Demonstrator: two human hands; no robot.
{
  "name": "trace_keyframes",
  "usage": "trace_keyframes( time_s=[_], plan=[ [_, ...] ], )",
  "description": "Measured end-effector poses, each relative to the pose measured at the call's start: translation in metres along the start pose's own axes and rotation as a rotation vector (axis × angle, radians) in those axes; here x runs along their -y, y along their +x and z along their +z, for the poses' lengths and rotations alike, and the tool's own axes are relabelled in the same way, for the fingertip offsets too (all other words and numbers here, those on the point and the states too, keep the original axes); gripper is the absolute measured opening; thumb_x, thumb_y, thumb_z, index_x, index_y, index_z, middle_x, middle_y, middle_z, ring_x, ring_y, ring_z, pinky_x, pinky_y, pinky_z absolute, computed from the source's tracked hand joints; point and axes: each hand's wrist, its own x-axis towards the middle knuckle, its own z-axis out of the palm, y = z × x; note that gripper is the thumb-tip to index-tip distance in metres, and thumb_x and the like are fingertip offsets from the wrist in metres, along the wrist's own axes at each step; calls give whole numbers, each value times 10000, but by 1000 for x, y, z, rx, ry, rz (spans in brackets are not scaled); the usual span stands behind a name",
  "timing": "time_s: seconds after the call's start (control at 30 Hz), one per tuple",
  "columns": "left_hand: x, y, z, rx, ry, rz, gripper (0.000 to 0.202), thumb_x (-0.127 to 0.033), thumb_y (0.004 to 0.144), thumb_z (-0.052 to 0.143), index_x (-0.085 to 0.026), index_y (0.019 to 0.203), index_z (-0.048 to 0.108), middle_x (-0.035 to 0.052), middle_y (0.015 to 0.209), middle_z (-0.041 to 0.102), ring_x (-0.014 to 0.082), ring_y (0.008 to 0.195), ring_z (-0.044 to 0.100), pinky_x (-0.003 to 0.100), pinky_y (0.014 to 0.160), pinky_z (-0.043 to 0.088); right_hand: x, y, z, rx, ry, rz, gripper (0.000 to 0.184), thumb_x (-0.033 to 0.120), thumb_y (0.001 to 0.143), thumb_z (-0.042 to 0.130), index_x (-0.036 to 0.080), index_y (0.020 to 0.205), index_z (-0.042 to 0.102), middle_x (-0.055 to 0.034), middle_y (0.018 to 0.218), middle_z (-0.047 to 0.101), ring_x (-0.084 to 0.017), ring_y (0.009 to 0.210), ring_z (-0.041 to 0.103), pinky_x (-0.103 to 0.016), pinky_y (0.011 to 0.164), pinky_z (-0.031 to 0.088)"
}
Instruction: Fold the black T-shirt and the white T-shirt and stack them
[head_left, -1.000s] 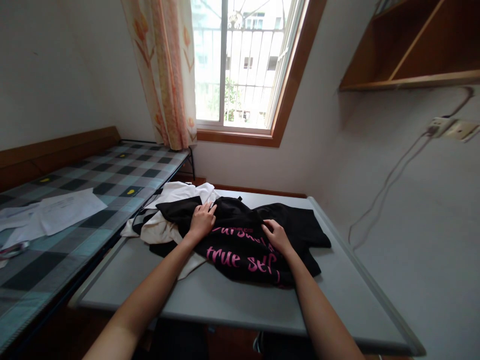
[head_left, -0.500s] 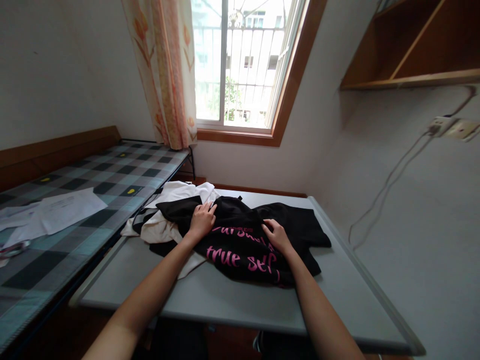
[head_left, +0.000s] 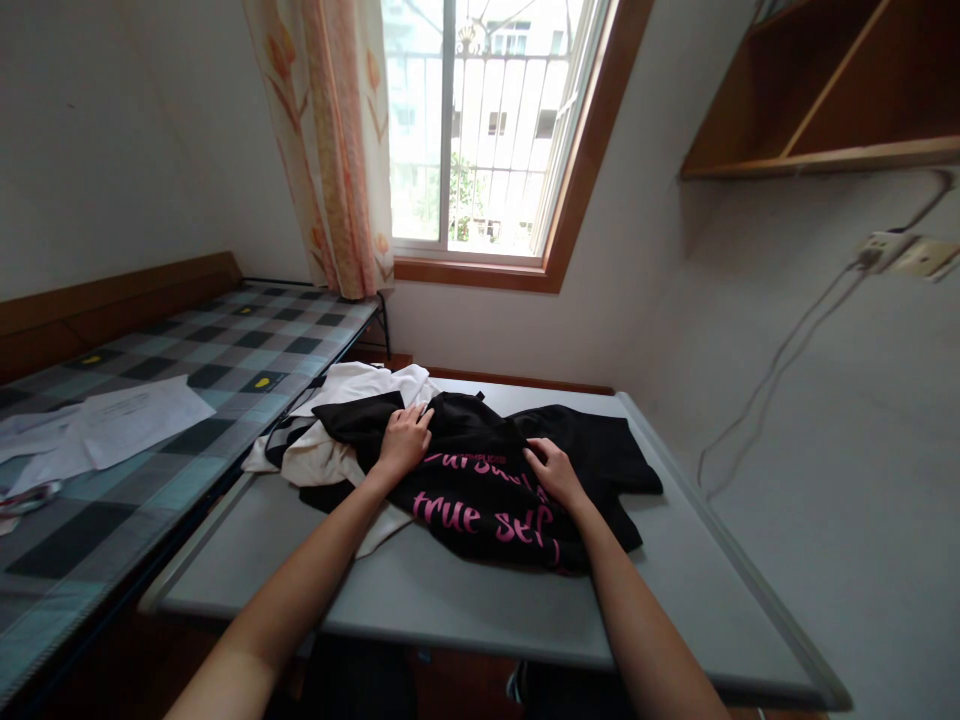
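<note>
A black T-shirt (head_left: 480,515) with pink lettering lies rumpled on the grey table (head_left: 450,610). On its left part rests my left hand (head_left: 407,437), palm down, its fingers stretched out over the cloth. My right hand (head_left: 553,470) touches the shirt further right, fingers lightly bent and apart on the fabric. Neither hand visibly grips the cloth. A heap of other clothes sits left of and behind the black shirt: a white garment (head_left: 360,385) at the back and a cream one (head_left: 319,457) nearer me. Parts of these are hidden beneath the shirt.
To the left stands a bed with a checked mattress (head_left: 292,345), papers (head_left: 142,415) lying on it. A window (head_left: 495,130) with a floral curtain (head_left: 337,150) is behind the table. On the right wall hang a wooden shelf (head_left: 825,160) and a socket with a cable (head_left: 780,370).
</note>
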Motion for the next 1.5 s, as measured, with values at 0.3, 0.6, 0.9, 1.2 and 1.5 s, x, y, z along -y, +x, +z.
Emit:
trace_keyframes(
  time_s=[0.3,0.6,0.9,1.2,1.5],
  plan=[
    [0,0,-2,5,6,-3,435,-189,882,462,-156,1296,594,134,1369,563,272,1257,506,422,1016,379,3,-1,-1,3,-2,-11,253,364,864,527,199,973,684,-82,996,689,-230,926,646,-385,870,498],
    [0,0,-2,6,-10,-4,436,-184,880,463,-159,1295,593,136,1362,567,274,1252,510,427,1012,381,3,0,-1,-2,-1,-18,254,360,853,526,189,950,688,-86,963,685,-233,902,646,-383,848,497],
    [0,0,-3,2,1,1,429,-188,882,464,-159,1289,595,130,1364,567,269,1252,510,417,1007,383,3,-1,-1,3,-12,-16,250,356,863,524,193,963,685,-82,980,686,-229,915,645,-383,858,499],
    [-1,0,-5,10,-10,-7,435,-188,878,461,-170,1292,595,127,1369,564,265,1258,505,419,1015,381,3,0,-1,-4,-2,-9,247,367,855,533,203,954,689,-78,974,689,-232,912,649,-387,856,505],
    [-1,0,-4,3,-12,0,437,-183,879,460,-150,1293,594,135,1365,566,273,1245,514,422,1013,381,4,0,-1,6,-2,-9,251,361,860,526,196,964,685,-85,975,685,-236,917,647,-390,857,504]
  ],
)
